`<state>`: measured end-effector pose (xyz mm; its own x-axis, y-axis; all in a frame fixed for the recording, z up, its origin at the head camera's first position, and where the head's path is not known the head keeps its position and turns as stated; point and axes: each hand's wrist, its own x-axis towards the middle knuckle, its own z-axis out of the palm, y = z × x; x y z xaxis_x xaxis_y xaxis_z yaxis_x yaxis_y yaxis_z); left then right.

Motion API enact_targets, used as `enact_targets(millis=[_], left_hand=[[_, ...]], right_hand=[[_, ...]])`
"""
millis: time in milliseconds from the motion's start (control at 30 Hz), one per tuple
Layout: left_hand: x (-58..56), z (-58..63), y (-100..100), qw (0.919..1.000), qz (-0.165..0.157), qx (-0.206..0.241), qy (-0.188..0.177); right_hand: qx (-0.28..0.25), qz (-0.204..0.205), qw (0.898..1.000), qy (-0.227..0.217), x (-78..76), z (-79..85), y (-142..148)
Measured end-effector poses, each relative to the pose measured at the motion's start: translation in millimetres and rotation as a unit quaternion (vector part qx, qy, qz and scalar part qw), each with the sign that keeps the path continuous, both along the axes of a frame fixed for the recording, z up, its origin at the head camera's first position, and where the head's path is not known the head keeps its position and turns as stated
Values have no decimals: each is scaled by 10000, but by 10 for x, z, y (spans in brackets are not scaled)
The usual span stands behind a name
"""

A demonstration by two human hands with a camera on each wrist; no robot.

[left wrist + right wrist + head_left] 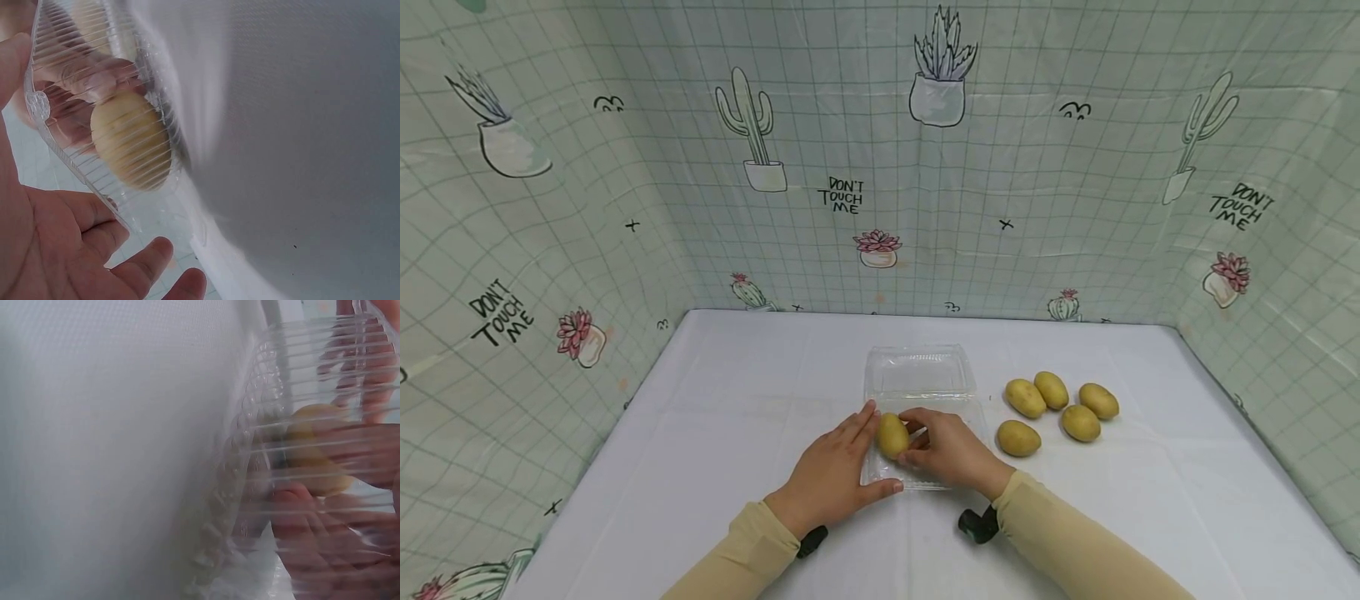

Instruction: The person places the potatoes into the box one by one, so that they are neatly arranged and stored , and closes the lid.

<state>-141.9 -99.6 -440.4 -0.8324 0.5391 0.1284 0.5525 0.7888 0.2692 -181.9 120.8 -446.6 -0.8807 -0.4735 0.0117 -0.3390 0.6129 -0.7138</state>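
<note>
A clear plastic clamshell box (925, 479) lies on the table with its ribbed lid (919, 367) folded back, away from the person. Inside its left part is a yellow potato (892, 437), which the right hand (951, 450) pinches between thumb and fingers, reaching in from the right. The left hand (829, 477) rests against the box's left side, fingers straight and thumb along the front edge. Through the ribbed wall, the left wrist view shows the same potato (130, 142) low in the box. The right wrist view shows the right fingers (350, 447) over it.
Several loose potatoes (1081, 423) lie on the white tablecloth (760, 375) to the right of the box. Fabric walls (820, 250) with cactus drawings enclose the table at the back and sides. Dark wrist camera mounts (977, 527) sit under both wrists.
</note>
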Motion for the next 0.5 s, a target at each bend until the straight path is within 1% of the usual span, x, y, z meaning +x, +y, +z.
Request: enact_targets(millis=[233, 500], left_hand=[[1, 0, 1, 10000, 3, -41, 59], [0, 0, -4, 10000, -8, -59, 21]], right_hand=[[199, -36, 9998, 69, -14, -2, 16], [384, 119, 9990, 196, -9, 16, 50]])
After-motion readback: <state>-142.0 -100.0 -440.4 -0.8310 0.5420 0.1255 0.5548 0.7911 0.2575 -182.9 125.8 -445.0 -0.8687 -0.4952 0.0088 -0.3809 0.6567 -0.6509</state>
